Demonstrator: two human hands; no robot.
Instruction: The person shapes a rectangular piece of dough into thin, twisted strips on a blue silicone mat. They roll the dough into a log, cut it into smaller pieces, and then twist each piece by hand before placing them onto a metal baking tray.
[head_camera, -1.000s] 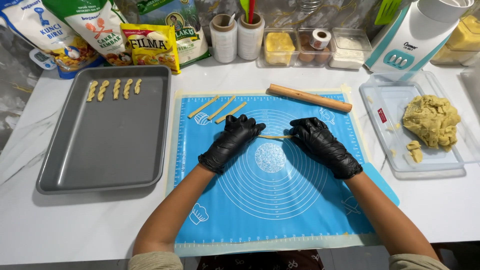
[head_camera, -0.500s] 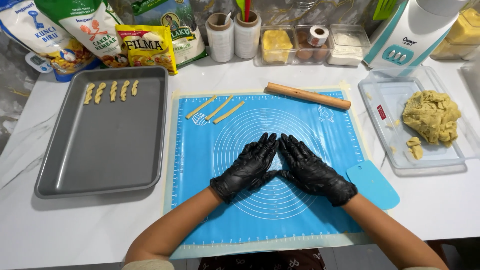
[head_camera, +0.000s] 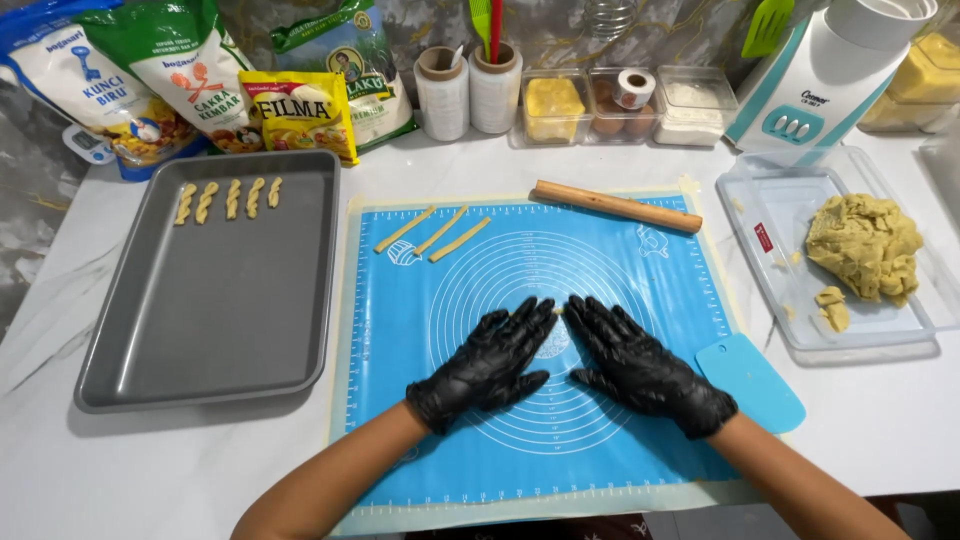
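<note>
Pressing flat on the blue silicone pastry mat (head_camera: 400, 330), the left hand in a black glove (head_camera: 492, 362) and the right hand in a black glove (head_camera: 640, 368) lie side by side, fingers spread and extended, closed on nothing. Only a pale sliver of a thin dough strip (head_camera: 559, 311) shows between the fingertips near the mat's centre; the rest is hidden under the palms. Judged from the neighbouring pieces, this dough is soft, light and easily torn, so it is best lifted with light support along its length, not pinched at one point.

To the right, a light-blue plastic scraper (head_camera: 752, 383) lies at the mat's edge. To the left sits a grey metal baking tray (head_camera: 215, 310), with five twisted dough sticks (head_camera: 228, 198) in a row at its far left corner.

Farther on the mat lie three straight dough strips (head_camera: 432, 232), and beyond them a wooden rolling pin (head_camera: 615, 207). At right, a clear plastic tray (head_camera: 760, 215) holds a lump of yellow dough (head_camera: 865, 247).

Along the far edge stand flour bags (head_camera: 110, 75), clear ingredient tubs (head_camera: 620, 100) and a white and teal mixer (head_camera: 820, 80).
</note>
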